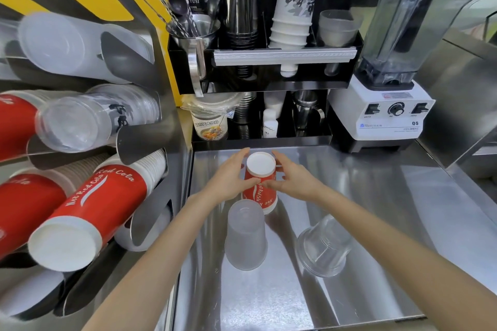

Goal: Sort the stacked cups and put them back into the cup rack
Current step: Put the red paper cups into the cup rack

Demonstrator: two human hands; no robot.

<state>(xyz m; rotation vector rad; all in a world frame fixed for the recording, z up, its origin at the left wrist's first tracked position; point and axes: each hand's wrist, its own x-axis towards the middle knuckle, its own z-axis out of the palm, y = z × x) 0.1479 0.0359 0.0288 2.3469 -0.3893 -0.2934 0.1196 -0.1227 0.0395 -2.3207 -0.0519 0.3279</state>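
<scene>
An upside-down red paper cup (pixel 260 191) with a white base stands on the steel counter (pixel 376 209). My left hand (pixel 232 179) wraps its left side and my right hand (pixel 291 179) wraps its right side. In front of it a frosted plastic cup (pixel 246 236) stands upside down, touching it. A clear plastic cup (pixel 324 246) stands upside down to the right, apart from the others. The cup rack (pixel 150 137) at the left holds slanted stacks of frosted cups (pixel 67 45), clear cups (pixel 78 121) and red paper cups (pixel 88 212).
A black organiser (pixel 263 86) with cups, a steel jug and spoons stands at the back of the counter. A white blender (pixel 387 105) sits at the back right. A raised steel ledge (pixel 457 158) borders the counter on the right.
</scene>
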